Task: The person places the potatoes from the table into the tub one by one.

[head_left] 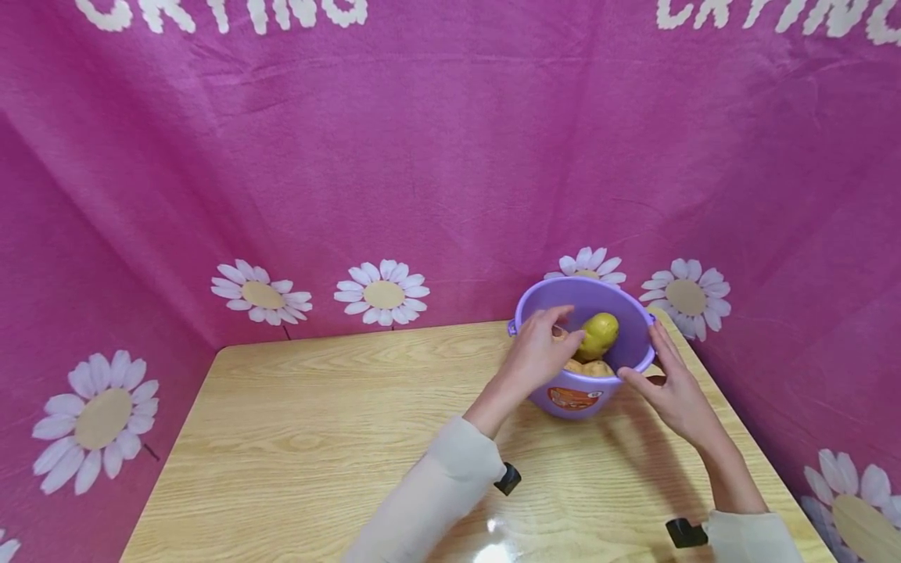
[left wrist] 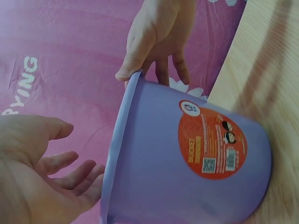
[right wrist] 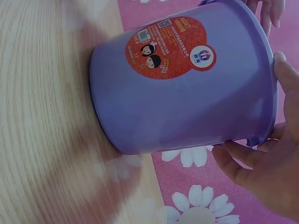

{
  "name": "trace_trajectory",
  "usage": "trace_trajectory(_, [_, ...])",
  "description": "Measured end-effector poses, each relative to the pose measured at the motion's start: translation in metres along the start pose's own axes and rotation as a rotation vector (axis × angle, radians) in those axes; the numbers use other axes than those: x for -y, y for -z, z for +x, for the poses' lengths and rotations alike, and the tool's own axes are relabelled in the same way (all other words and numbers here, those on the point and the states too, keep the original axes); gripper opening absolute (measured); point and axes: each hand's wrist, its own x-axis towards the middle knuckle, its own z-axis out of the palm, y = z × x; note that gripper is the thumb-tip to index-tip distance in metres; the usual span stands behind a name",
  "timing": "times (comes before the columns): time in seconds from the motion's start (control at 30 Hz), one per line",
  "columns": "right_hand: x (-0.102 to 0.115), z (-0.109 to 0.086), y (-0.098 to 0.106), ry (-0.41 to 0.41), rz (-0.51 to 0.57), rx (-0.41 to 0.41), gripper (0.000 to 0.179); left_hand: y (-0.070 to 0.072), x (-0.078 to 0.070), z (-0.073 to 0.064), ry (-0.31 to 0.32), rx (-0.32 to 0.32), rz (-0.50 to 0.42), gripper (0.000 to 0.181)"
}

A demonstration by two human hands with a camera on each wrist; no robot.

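Observation:
A purple bucket (head_left: 573,387) stands upright at the back right of the table, with an orange label (left wrist: 212,140) on its outside. Inside it, a yellow-green mango-like fruit (head_left: 601,332) lies on top of light brown, potato-like pieces (head_left: 597,368). My left hand (head_left: 540,348) reaches over the bucket's near left rim, fingers loosely bent and nothing between them in the left wrist view. At the right side, my right hand (head_left: 676,391) holds the bucket, thumb on the rim and fingers against the outer wall (right wrist: 187,107). My left hand partly hides the contents.
The bucket stands on a light wood-grain table (head_left: 317,438), close to its back and right edges. A pink cloth (head_left: 422,156) with white daisies hangs behind and along both sides. A black wrist mount (head_left: 508,478) sticks out by the left sleeve.

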Motion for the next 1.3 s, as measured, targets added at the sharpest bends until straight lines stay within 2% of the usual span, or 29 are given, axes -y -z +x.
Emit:
trace_trajectory(0.23, [-0.019, 0.003, 0.003, 0.002, -0.132, 0.007, 0.082, 0.018, 0.006, -0.012, -0.02, -0.039, 0.056, 0.043])
trace_trajectory(0.5, [-0.019, 0.004, 0.009, 0.039, -0.141, -0.012, 0.084, 0.044, 0.025, -0.028, -0.02, -0.089, 0.09, 0.043])
trace_trajectory(0.6, [-0.016, 0.004, 0.011, 0.057, -0.155, 0.007, 0.085, 0.055, 0.034, -0.035, -0.021, -0.096, 0.101, 0.045])
trace_trajectory(0.77, [-0.012, 0.004, 0.013, 0.127, -0.243, 0.013, 0.084, 0.074, 0.049, -0.051, -0.01, -0.093, 0.138, 0.051])
trace_trajectory(0.9, [-0.012, 0.003, 0.017, 0.222, -0.32, -0.003, 0.077, 0.091, 0.057, -0.066, 0.003, -0.094, 0.172, 0.054])
trace_trajectory(0.97, [-0.012, 0.002, 0.02, 0.244, -0.344, 0.004, 0.074, 0.099, 0.06, -0.074, 0.008, -0.103, 0.202, 0.055])
trace_trajectory(1.13, [-0.014, -0.002, 0.029, 0.204, -0.384, 0.04, 0.076, 0.12, 0.07, -0.091, 0.018, -0.136, 0.298, 0.06])
trace_trajectory(1.3, [-0.02, -0.006, 0.036, 0.163, -0.426, 0.061, 0.085, 0.14, 0.078, -0.109, 0.027, -0.144, 0.369, 0.064])
